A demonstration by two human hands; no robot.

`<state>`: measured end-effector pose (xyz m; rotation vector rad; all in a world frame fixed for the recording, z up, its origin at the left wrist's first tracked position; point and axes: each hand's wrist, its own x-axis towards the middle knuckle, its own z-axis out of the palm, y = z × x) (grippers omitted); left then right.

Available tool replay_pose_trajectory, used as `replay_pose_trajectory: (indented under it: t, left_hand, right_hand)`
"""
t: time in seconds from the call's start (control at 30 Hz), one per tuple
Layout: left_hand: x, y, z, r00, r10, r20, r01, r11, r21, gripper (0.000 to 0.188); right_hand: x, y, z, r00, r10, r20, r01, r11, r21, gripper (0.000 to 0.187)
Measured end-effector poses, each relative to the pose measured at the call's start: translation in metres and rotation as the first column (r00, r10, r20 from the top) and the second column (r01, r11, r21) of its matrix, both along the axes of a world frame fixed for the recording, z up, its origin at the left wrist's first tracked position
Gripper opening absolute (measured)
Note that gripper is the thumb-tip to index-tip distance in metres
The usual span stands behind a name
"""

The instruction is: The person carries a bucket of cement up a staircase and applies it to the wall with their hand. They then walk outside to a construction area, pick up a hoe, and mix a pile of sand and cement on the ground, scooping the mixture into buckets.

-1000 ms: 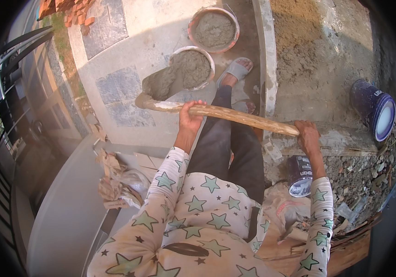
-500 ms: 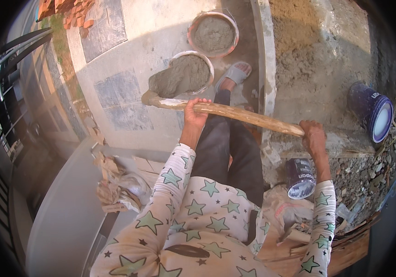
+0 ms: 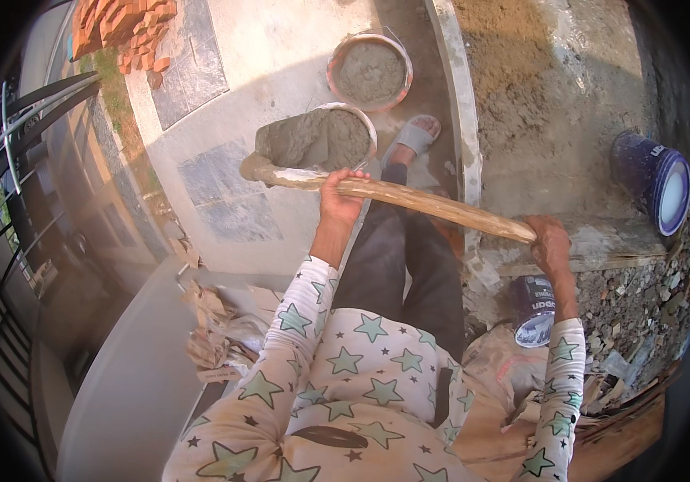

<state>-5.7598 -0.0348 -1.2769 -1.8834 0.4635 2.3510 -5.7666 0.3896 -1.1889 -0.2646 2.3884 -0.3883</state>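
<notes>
Both my hands hold a hoe by its long wooden handle (image 3: 433, 205), which slants across in front of my legs. My left hand (image 3: 340, 198) is wrapped round it near the head end, and my right hand (image 3: 550, 243) grips the far right end. The hoe's blade, hidden under a thick heap of wet grey mortar (image 3: 288, 145), lies over the left side of the nearer bucket (image 3: 374, 132). More mortar fills that bucket. Just beyond stands a second bucket (image 3: 333, 74), also full of mortar.
My sandalled foot (image 3: 419, 136) stands right of the buckets, beside a concrete ledge (image 3: 467, 128). A blue pail (image 3: 657, 185) lies at the right, and a smaller one (image 3: 534, 312) sits near my right forearm. Orange bricks (image 3: 124, 32) are piled far left; rubble (image 3: 642, 305) lies at right.
The hoe's head has shifted slightly left, and an edge now shows between its mortar heap and the bucket's mortar. Both hands keep their grip. The whole view has shifted a little.
</notes>
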Motion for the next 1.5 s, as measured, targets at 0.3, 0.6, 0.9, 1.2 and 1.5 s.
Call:
replay_pose_trajectory:
  t: [0.3,0.6,0.9,1.2,1.5]
  left_hand:
    - [-0.064,0.08,0.009,0.983,-0.121,-0.136,0.124,0.992,0.013,0.024]
    - [-0.066,0.095,-0.029,0.966,-0.249,-0.063,0.254,0.963,0.089,0.025]
    - [-0.092,0.095,-0.036,0.944,-0.286,-0.163,0.303,0.948,0.095,0.026]
    - [-0.083,0.069,-0.028,0.936,-0.315,-0.157,0.329,0.942,0.072,0.019]
    - [-0.101,0.083,-0.055,0.909,-0.412,-0.057,0.416,0.905,0.089,0.011]
  right_hand:
    - [0.043,0.059,-0.055,0.984,-0.18,0.013,0.178,0.979,0.104,0.036]
    - [0.112,0.063,-0.091,0.93,-0.366,-0.022,0.366,0.925,0.101,0.033]
    - [0.1,0.058,-0.093,0.933,-0.356,-0.042,0.358,0.922,0.145,0.035]
    - [0.109,0.02,-0.064,0.937,-0.337,-0.088,0.345,0.933,0.102,0.038]
    - [0.131,0.01,-0.062,0.873,-0.485,-0.054,0.488,0.864,0.124,0.03]
